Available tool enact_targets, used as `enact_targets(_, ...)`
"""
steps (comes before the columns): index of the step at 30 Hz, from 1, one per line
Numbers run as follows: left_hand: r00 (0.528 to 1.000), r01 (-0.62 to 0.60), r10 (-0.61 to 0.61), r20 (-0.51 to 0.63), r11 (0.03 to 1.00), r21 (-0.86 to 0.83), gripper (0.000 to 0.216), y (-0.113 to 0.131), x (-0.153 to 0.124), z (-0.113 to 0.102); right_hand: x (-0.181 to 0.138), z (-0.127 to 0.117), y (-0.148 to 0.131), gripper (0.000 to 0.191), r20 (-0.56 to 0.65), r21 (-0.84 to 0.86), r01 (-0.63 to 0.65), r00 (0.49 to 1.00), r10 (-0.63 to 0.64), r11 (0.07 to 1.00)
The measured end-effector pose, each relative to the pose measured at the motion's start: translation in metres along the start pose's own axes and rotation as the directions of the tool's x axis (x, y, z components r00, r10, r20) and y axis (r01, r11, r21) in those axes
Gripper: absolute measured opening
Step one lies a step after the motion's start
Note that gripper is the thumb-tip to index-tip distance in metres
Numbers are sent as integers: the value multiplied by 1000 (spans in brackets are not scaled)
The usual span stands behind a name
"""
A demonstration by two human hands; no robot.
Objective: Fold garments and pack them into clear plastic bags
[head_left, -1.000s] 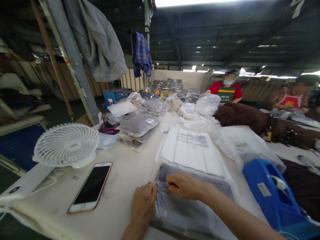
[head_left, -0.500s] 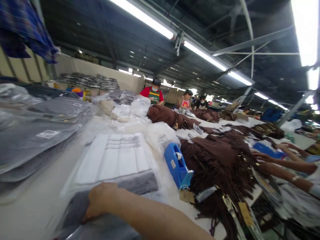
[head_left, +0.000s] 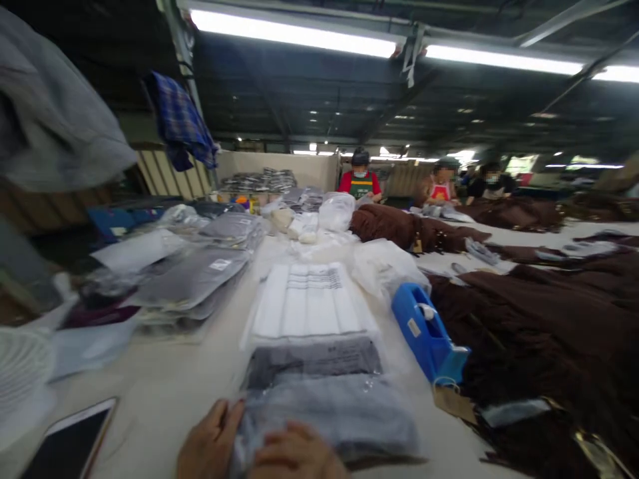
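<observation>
A clear plastic bag with a folded grey garment (head_left: 324, 412) lies on the white table (head_left: 164, 392) right in front of me. My left hand (head_left: 207, 442) rests flat against the bag's left near corner. My right hand (head_left: 294, 456) lies on top of the bag's near edge, fingers curled down on it. Beyond the bag lies a flat stack of white printed bags (head_left: 307, 303).
A blue tape dispenser (head_left: 426, 332) stands right of the bags, with brown garments (head_left: 544, 319) heaped beyond it. A phone (head_left: 70, 446) and a white fan (head_left: 22, 362) sit at the left, stacks of bagged garments (head_left: 194, 276) behind. Several people (head_left: 360, 181) work at the far end.
The view has swung back left from the brown garments to the table in front. My left hand is in sight again at the bag's corner; both hands sit nearer the bag's near edge.
</observation>
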State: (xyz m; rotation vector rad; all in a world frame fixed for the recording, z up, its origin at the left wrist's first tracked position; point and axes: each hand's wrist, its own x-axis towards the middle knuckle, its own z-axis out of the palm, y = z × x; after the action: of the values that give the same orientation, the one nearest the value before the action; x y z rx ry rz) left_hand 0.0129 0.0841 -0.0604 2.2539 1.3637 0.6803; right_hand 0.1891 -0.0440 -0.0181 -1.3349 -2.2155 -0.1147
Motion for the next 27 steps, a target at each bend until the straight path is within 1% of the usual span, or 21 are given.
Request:
enact_targets(1,997,75,-75,5,997,-28,31,5,2,-8,-14,-18,14,29,-56,14,-16,998,17,1000)
enact_targets(2,988,156,-155,10,985,-69,32,10,4,-15,-27,-36,30,33,-136,50,-184,973,189,982)
enact_targets(3,972,234,-234,16,966,-111,37,15,7,-19,-40,-52,47,35,-209,131,-428,870,447,894)
enact_targets(4,954,299,-299,25,944,-142,43,19,10,-22,-51,-66,64,36,-238,244,-630,698,676,737)
enact_targets(5,938,347,-346,34,924,-162,47,23,14,-24,-60,-76,80,43,-163,352,-799,461,872,488)
enact_targets(6,925,380,-378,49,908,-177,50,25,19,-26,-66,-83,93,51,-111,376,-850,353,929,369)
enact_targets(7,918,397,-392,64,900,-181,49,28,24,-26,-70,-87,104,56,-52,400,-876,271,961,269)
enact_targets(8,916,401,-394,74,900,-172,45,30,30,-25,-71,-88,112,59,12,416,-891,205,979,182)
enact_targets(10,910,414,-403,95,893,-176,39,36,41,-22,-70,-86,121,56,105,452,-888,147,983,85)
enact_targets(11,905,424,-409,115,885,-194,38,39,45,-20,-68,-83,123,51,150,477,-878,133,980,46)
enact_targets(12,900,435,-411,145,873,-222,39,43,49,-18,-66,-82,123,46,191,507,-862,134,972,19)
enact_targets(15,879,465,-379,290,817,-342,46,53,51,-18,-64,-82,121,39,314,599,-799,182,932,-45)
enact_targets(17,851,498,-336,403,761,-416,53,58,47,-22,-66,-87,118,39,378,643,-760,206,902,-96)
enact_targets(19,823,531,-297,485,707,-467,57,59,42,-28,-68,-92,115,39,434,669,-729,224,873,-146)
enact_targets(21,810,543,-266,522,676,-498,59,59,37,-34,-70,-96,111,38,480,687,-704,251,841,-182)
enact_targets(23,816,528,-233,529,673,-518,56,58,34,-38,-71,-98,107,37,504,701,-685,279,817,-199)
enact_targets(27,835,473,-163,526,700,-534,41,59,31,-46,-70,-103,104,33,479,724,-667,304,824,-176)
